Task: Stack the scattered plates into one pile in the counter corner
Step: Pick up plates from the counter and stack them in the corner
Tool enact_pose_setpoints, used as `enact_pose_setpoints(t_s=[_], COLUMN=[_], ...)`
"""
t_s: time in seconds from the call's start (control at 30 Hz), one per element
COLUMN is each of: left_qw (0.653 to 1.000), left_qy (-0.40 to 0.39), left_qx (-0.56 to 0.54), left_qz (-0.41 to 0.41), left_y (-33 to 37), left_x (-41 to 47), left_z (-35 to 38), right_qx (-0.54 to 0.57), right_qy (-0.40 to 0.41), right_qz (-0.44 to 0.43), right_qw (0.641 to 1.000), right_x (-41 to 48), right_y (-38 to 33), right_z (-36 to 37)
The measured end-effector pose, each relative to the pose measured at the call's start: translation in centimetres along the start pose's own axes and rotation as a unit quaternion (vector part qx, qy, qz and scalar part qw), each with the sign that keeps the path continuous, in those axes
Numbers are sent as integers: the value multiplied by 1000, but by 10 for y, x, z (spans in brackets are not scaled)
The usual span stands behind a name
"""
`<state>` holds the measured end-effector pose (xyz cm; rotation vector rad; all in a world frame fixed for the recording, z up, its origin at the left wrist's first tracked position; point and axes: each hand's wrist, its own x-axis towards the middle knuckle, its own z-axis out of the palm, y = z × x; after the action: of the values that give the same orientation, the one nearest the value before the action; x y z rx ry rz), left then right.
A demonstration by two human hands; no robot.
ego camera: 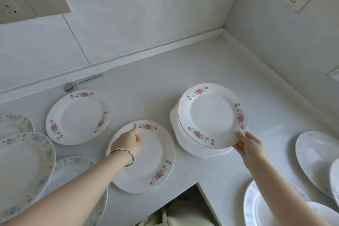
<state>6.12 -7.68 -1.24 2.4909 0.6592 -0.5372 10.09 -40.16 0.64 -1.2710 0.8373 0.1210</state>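
Pink flowers ring the plate (212, 115) that the right hand (247, 146) pinches by its near rim, thumb on top. That plate is over a small pile of white plates (185, 139), near the counter (146, 86) corner but not right in it. The left hand (128, 143), with a bracelet (122, 156) on the wrist, rests curled fingers on a second flower plate (152, 161) at the counter's front edge; I cannot tell if it grips. A third flower plate (78, 117) lies farther left. Blue-patterned plates (23, 167) lie at the far left, and more plates (317, 161) at the right. A spoon (82, 81) lies by the wall.
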Motion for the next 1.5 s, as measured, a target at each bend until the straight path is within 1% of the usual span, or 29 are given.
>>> enact_pose_setpoints(t_s=[0.1,0.2,0.3,0.43,0.5,0.57,0.6,0.67,0.73,0.8,0.9,1.0,1.13,1.2,1.27,1.33,1.37,1.43,1.5], left_qw=[999,998,998,1000,1000,1000,1000,1000,1000,1000,1000,1000,1000,999,998,996,994,991,987], left_qy=[-11,-12,-1,5,3,0,-5,-10,-13,-14,-8,-4,7,11,33,61,57,18,-22], left_qx=[31,54,54,27,17,10,8,5,1,-1,-2,-13,-20,-27,-24,29,58,65,46], left_qz=[17,27,27,15,4,-3,-7,-13,-20,-23,-14,-13,-19,-29,-42,-59,-74,-119,-150], left_y=[18,27,31,28,24,21,19,15,12,9,7,4,-4,-11,-22,-35,-41,-47,-47], left_x=[-2,-2,-2,-1,-1,-1,-1,0,1,1,1,4,5,6,7,12,14,17,19], left_z=[8,10,8,6,8,10,11,12,12,11,10,8,9,8,6,1,-2,-7,-11], right_qx=[12,29,37,13,-42,-144,-206,-328,-403,-440,-447,-492,-590,-627,-641,-641,-635,-611,-591], right_qy=[37,61,67,64,62,53,48,32,16,14,2,-13,-27,-38,-48,-50,-51,-65,-76], right_qz=[10,39,66,85,86,75,61,25,9,32,86,100,63,22,-24,-71,-90,-109,-113], right_qw=[999,997,995,994,993,985,976,944,915,897,890,865,804,778,766,762,766,781,795], right_x=[6,12,17,25,32,38,40,42,44,48,52,50,43,39,32,23,18,8,0], right_y=[11,26,36,40,38,35,35,34,33,28,19,9,2,6,12,19,23,30,35], right_z=[-19,-21,-15,-7,-3,-1,-1,0,1,4,6,8,17,18,20,20,20,19,18])
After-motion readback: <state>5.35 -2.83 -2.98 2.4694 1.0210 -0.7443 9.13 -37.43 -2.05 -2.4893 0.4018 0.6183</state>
